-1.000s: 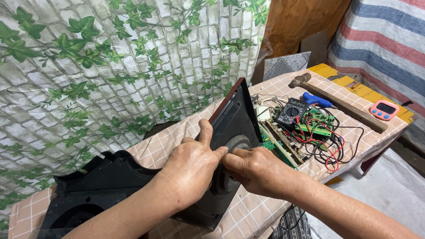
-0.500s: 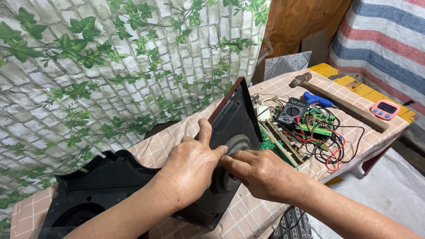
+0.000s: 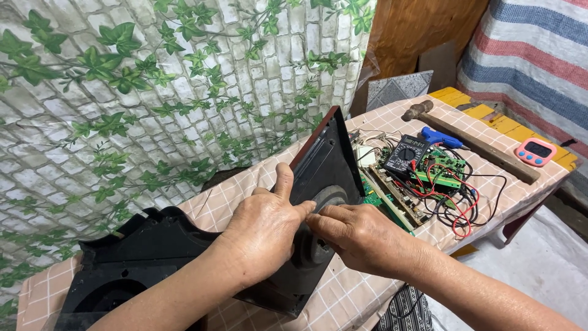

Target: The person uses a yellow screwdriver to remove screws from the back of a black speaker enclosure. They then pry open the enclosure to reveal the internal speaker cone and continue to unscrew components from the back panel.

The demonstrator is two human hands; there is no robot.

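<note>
A black panel with a dark red edge (image 3: 327,156) stands tilted on the checked tablecloth (image 3: 361,294). My left hand (image 3: 263,230) grips its near edge, thumb up along the panel. My right hand (image 3: 358,236) rests beside it, fingertips pinched at a round speaker part (image 3: 324,199) on the panel's face. What the fingertips hold is hidden. A black plastic housing (image 3: 141,257) lies to the left under my left forearm.
Green circuit boards (image 3: 429,175) with red and black wires, a black multimeter (image 3: 407,153), a blue tool (image 3: 438,136), a hammer (image 3: 471,144) and a pink timer (image 3: 536,151) lie at the right. A leaf-patterned brick wall covering (image 3: 153,92) backs the table.
My right hand's fingers have shifted slightly left toward my left thumb on the round part. The panel and left hand stay put.
</note>
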